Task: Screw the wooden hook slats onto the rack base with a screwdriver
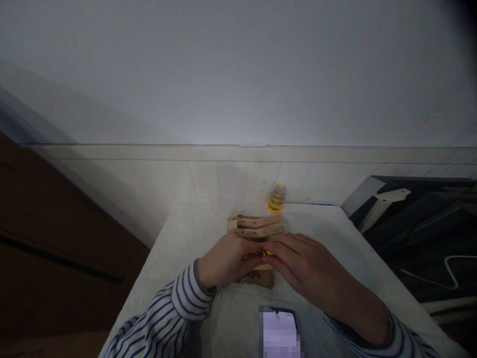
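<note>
My left hand (233, 256) and my right hand (309, 263) meet over a small stack of wooden pieces on the covered table. Between the pinched fingertips of my right hand shows a small yellow and black thing (267, 252), mostly hidden. The fingers of my left hand are closed right beside it; what they hold is covered. Beyond the hands lie jointed light wooden slats (261, 226) with dark round holes or screw heads. A brown piece with dark markings (261, 279) sticks out below my fingers.
At the table's far edge stands a clear cone-shaped case with a yellow base (276, 200). A phone (279, 330) lies near my body. A white cover drapes the table (194, 223). Dark panels and a metal bracket (391, 196) lean at the right; brown furniture (55, 238) stands left.
</note>
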{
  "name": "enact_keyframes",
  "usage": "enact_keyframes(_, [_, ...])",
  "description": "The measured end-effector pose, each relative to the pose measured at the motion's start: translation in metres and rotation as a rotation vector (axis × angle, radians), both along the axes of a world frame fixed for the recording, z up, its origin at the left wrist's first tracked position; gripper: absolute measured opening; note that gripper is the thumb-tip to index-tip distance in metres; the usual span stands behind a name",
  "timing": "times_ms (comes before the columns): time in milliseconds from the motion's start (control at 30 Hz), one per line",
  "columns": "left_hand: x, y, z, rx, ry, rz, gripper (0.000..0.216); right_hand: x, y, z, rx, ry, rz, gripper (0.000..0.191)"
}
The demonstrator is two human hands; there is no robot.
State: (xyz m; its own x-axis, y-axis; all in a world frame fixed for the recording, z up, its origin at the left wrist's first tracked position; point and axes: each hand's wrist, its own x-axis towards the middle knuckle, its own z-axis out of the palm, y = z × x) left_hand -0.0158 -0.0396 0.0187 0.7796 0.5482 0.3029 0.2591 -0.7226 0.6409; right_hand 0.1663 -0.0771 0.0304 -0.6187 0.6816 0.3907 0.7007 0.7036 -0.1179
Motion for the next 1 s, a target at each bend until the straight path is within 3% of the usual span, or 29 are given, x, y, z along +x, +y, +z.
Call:
enact_keyframes(367, [0.0017, -0.0021, -0.0067, 0.073, 0.085, 0.150, 0.022, -0.0023, -0.0005, 0.0009, 0.014, 0.021, -0.020, 0.013])
enact_keyframes(667, [0.0008, -0.0020, -0.0021, 0.039, 0.026, 0.082, 0.012, -0.0016, -0.0043, 0.0057, 0.068, -0.015, -0.002, 0.022])
enact_keyframes(1000, [0.0021, -0.0011, 0.0008, 0.015, -0.021, 0.011, 0.017, -0.0005, -0.0028, 0.0030, 0.026, -0.031, 0.016, 0.018])
